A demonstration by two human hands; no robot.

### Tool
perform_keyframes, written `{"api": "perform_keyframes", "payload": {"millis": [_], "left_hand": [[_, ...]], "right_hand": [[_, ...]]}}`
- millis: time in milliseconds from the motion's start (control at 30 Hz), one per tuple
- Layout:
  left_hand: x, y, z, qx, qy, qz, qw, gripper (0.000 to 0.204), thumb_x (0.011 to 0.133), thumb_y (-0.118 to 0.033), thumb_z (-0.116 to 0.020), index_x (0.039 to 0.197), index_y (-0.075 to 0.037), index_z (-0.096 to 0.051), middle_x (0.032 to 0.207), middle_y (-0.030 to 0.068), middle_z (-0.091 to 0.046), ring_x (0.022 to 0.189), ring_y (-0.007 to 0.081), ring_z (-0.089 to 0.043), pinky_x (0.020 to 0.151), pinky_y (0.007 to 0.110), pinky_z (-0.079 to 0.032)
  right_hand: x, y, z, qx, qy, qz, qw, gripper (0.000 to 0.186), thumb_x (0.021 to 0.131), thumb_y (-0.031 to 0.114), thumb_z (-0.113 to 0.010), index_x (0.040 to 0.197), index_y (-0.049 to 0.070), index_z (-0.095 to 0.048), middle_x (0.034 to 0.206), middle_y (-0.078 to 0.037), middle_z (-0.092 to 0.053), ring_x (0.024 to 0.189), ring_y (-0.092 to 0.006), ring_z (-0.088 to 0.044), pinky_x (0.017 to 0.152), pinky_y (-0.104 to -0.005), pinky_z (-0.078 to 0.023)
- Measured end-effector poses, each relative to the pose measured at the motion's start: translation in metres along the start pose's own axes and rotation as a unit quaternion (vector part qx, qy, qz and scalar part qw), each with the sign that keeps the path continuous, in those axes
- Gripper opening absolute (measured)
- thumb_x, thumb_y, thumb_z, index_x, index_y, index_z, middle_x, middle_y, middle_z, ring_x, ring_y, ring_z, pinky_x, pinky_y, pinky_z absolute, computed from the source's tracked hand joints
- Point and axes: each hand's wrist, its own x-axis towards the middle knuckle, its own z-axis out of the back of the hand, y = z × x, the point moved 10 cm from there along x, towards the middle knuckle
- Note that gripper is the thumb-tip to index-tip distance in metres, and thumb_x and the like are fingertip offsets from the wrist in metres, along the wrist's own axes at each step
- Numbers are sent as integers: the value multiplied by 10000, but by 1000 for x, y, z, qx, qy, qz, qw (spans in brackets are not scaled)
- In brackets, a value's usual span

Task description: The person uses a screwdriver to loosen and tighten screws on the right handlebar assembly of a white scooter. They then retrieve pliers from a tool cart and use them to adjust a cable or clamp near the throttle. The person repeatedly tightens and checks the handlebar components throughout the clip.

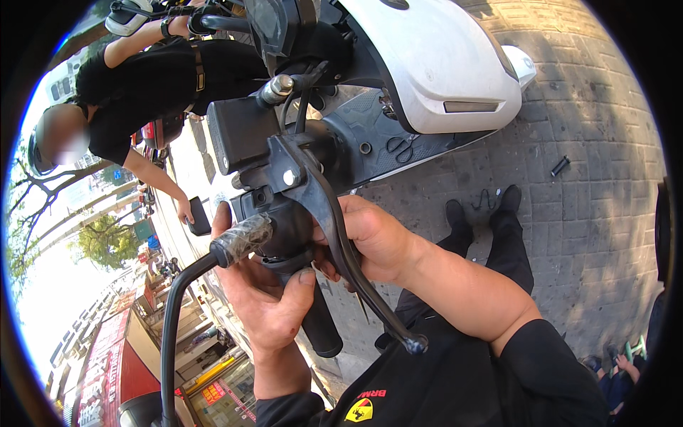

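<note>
My left hand (267, 299) wraps round the black throttle housing (281, 228) of a scooter's handlebar, thumb at the collar above the black rubber grip (320, 327). My right hand (363, 242) is closed behind the curved brake lever (359, 299), its fingertips by the same collar; what they hold is hidden. The mirror stem (185, 285) rises from a plastic-wrapped fitting beside my left hand. A black rectangular reservoir (238, 135) sits above on the bar.
The scooter's white front panel (448, 64) and footboard (363, 121), with scissors (398, 148) and a ring, are beyond. Another person (128, 85) at left grips the far handlebar and holds a phone. A black cylinder (560, 166) lies on the paving. People sit lower right.
</note>
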Motion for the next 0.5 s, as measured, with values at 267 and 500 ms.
{"api": "perform_keyframes", "payload": {"millis": [267,500], "left_hand": [[-3,0,6,39,10,-18,999,1020,724,21,-734,1540,21,-123,1262,238,-527,951,292,-688,802,370,-589],[-3,4,9,37,2,13,999,1026,716,27,-733,1543,19,-125,1158,211,-615,882,273,-709,771,339,-590]], "right_hand": [[5,-1,-8,41,34,-8,999,140,838,63,-575,871,-13,-688,704,-65,-645,490,-115,-571,408,-240,-415],[2,6,-10,34,35,1,999,143,836,67,-587,882,-14,-696,722,-59,-649,547,-107,-596,468,-235,-451]]}}
